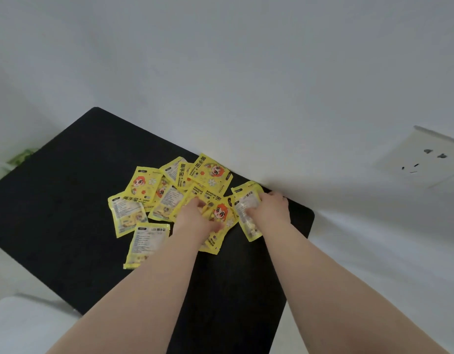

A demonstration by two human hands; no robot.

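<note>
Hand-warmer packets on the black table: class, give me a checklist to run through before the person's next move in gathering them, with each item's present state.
1. Right hand grips the rightmost packet: ok.
2. Left hand holds the cartoon-face packet firmly: cannot tell, its fingers hide the contact.
3. Every visible packet rests on the table: ok.
4. Packets lie apart: not ok, several in the pile overlap.
5. All packets same side up: not ok, the front packet shows its printed back.
</note>
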